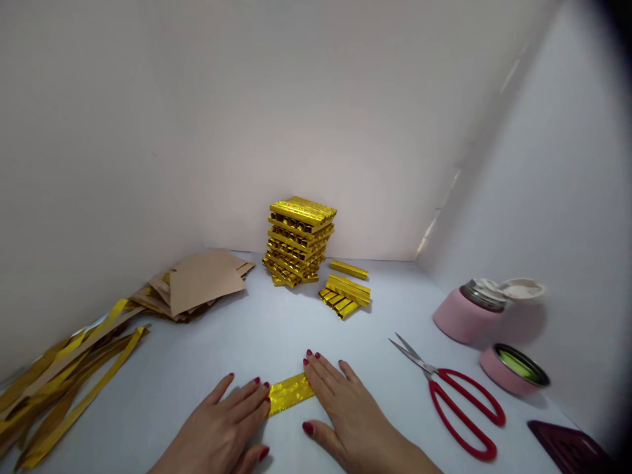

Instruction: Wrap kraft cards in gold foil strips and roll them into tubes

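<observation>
A short strip of shiny gold foil paper (291, 393) lies flat on the white table between my hands. My left hand (222, 421) rests over its left end, fingers stretched out and the palm down. At the strip's right end, my right hand (345, 408) lies flat with its fingertips on the edge and the thumb spread away. Both ends of the strip are partly hidden under the fingers. Behind it stands a crisscross stack of folded gold foil sticks (299, 243), and a smaller pile of the same sticks (345, 295) sits to its right.
Brown-backed gold sheets (207, 280) and long cut strips (74, 368) lie at left. Red-handled scissors (444, 395) rest open at right. Beyond them are a pink jar (467, 313), a pink lid (513, 368) and a dark flat object (567, 447). White walls enclose the back and right.
</observation>
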Demonstrator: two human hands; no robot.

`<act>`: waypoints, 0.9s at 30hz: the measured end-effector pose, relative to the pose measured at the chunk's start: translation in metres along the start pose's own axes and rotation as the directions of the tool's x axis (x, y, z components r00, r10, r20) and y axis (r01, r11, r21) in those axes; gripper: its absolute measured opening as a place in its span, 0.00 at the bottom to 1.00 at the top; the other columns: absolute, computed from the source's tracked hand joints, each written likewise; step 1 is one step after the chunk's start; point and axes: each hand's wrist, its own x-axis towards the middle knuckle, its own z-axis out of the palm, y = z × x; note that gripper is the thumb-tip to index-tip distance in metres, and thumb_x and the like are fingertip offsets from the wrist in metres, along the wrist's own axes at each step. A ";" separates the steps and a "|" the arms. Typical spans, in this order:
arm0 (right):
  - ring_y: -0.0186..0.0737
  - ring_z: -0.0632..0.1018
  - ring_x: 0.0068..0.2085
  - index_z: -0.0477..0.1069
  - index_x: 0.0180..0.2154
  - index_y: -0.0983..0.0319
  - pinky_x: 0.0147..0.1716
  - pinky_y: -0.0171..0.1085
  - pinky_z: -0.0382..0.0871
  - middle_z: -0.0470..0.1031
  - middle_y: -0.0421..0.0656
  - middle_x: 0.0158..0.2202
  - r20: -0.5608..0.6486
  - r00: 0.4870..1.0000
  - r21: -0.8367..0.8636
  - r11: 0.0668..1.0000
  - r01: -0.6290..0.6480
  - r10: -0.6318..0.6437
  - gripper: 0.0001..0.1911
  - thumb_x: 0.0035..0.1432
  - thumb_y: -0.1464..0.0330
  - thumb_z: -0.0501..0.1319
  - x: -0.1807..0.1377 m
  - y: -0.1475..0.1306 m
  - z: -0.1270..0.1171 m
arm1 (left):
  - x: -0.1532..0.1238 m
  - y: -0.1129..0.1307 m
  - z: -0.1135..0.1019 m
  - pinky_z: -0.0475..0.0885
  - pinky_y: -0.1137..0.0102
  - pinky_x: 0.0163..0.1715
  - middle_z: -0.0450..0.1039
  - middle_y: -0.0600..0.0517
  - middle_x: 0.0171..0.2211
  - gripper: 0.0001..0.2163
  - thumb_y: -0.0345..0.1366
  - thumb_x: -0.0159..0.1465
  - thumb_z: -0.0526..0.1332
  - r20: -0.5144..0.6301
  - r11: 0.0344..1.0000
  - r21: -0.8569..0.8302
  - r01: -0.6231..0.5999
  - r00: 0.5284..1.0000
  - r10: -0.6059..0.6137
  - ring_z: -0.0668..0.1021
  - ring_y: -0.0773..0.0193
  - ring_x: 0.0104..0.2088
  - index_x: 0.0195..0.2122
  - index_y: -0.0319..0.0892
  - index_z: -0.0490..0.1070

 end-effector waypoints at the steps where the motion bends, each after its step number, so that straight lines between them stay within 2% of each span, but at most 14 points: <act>1: 0.50 0.47 0.66 0.42 0.66 0.61 0.61 0.57 0.40 0.40 0.47 0.67 -0.001 1.000 -0.009 1.000 0.002 -0.002 0.37 0.63 0.52 0.51 0.000 0.001 0.002 | 0.006 0.004 -0.001 0.54 0.45 0.58 0.59 0.52 0.60 0.19 0.43 0.68 0.51 -0.029 1.000 0.020 0.003 1.000 -0.002 0.63 0.50 0.60 0.61 0.58 0.59; 2: 0.50 0.47 0.66 0.42 0.66 0.61 0.61 0.57 0.41 0.41 0.47 0.67 -0.006 1.000 -0.017 1.000 0.005 -0.005 0.36 0.63 0.53 0.51 0.001 0.003 0.003 | 0.013 0.008 -0.002 0.54 0.47 0.58 0.57 0.51 0.62 0.18 0.43 0.69 0.50 -0.073 1.000 0.021 0.006 0.997 -0.004 0.62 0.50 0.60 0.60 0.55 0.61; 3: 0.51 0.48 0.66 0.42 0.65 0.61 0.61 0.58 0.41 0.41 0.47 0.66 -0.012 1.000 -0.023 1.000 0.009 -0.010 0.36 0.63 0.53 0.51 0.001 0.004 0.005 | 0.018 0.011 -0.001 0.55 0.48 0.58 0.52 0.49 0.63 0.20 0.44 0.69 0.50 -0.106 1.000 0.012 -0.009 0.994 0.010 0.60 0.50 0.62 0.62 0.51 0.59; 6: 0.53 0.48 0.65 0.43 0.65 0.61 0.60 0.60 0.43 0.42 0.48 0.66 -0.016 1.000 -0.038 0.999 0.021 -0.022 0.36 0.63 0.53 0.52 0.003 0.005 0.008 | 0.030 0.015 0.002 0.55 0.46 0.57 0.47 0.44 0.64 0.31 0.51 0.66 0.53 -0.038 0.994 -0.037 -0.107 0.994 0.106 0.56 0.46 0.63 0.66 0.46 0.47; 9: 0.54 0.49 0.65 0.44 0.65 0.61 0.59 0.61 0.44 0.42 0.49 0.66 0.001 1.000 -0.061 0.998 0.000 0.000 0.36 0.63 0.54 0.51 0.000 0.008 0.008 | 0.032 0.012 0.004 0.54 0.45 0.57 0.47 0.44 0.64 0.32 0.55 0.66 0.51 0.031 0.983 -0.076 -0.167 0.985 0.170 0.55 0.46 0.63 0.67 0.48 0.43; 14: 0.52 0.49 0.65 0.43 0.65 0.59 0.60 0.60 0.45 0.42 0.46 0.66 0.009 0.996 -0.112 0.990 -0.088 0.090 0.34 0.63 0.53 0.50 -0.012 0.022 0.001 | 0.033 0.003 0.006 0.55 0.47 0.57 0.45 0.45 0.64 0.31 0.54 0.66 0.51 0.081 0.982 -0.083 -0.170 0.981 0.177 0.53 0.46 0.63 0.66 0.51 0.44; 17: 0.50 0.51 0.65 0.45 0.65 0.60 0.59 0.59 0.48 0.44 0.47 0.66 -0.065 0.991 -0.159 0.979 -0.127 0.118 0.31 0.65 0.56 0.49 -0.016 0.028 -0.007 | 0.034 0.000 0.012 0.57 0.49 0.57 0.45 0.45 0.64 0.31 0.51 0.67 0.54 0.052 0.980 -0.038 -0.198 0.979 0.199 0.54 0.47 0.63 0.66 0.51 0.41; 20: 0.51 0.50 0.65 0.43 0.65 0.63 0.59 0.59 0.49 0.43 0.49 0.66 -0.100 0.994 -0.249 0.969 0.012 -0.038 0.32 0.65 0.59 0.50 -0.009 0.027 -0.004 | 0.034 -0.003 0.020 0.60 0.52 0.56 0.48 0.45 0.64 0.29 0.45 0.69 0.53 -0.033 0.967 0.053 -0.249 0.967 0.251 0.57 0.49 0.62 0.67 0.48 0.40; 23: 0.52 0.54 0.64 0.39 0.66 0.65 0.58 0.58 0.55 0.46 0.51 0.65 -0.032 0.963 -0.325 0.914 0.242 -0.267 0.41 0.62 0.50 0.52 0.003 0.026 0.012 | 0.036 -0.007 0.030 0.62 0.57 0.56 0.50 0.46 0.63 0.27 0.39 0.70 0.51 -0.091 0.954 0.136 -0.268 0.955 0.281 0.60 0.52 0.62 0.67 0.46 0.41; 25: 0.52 0.58 0.63 0.38 0.66 0.66 0.55 0.55 0.61 0.50 0.52 0.64 -0.040 0.943 -0.383 0.877 0.291 -0.331 0.44 0.60 0.47 0.51 0.008 0.028 0.023 | 0.035 -0.009 0.032 0.62 0.59 0.56 0.53 0.46 0.63 0.26 0.35 0.70 0.52 -0.095 0.953 0.148 -0.264 0.955 0.280 0.62 0.53 0.61 0.66 0.46 0.44; 27: 0.53 0.62 0.61 0.37 0.66 0.66 0.53 0.53 0.65 0.53 0.52 0.63 -0.066 0.931 -0.447 0.845 0.294 -0.359 0.45 0.60 0.47 0.52 0.009 0.032 0.028 | 0.032 -0.010 0.028 0.62 0.59 0.56 0.55 0.46 0.62 0.25 0.32 0.69 0.53 -0.068 0.955 0.111 -0.275 0.957 0.284 0.63 0.53 0.60 0.66 0.46 0.48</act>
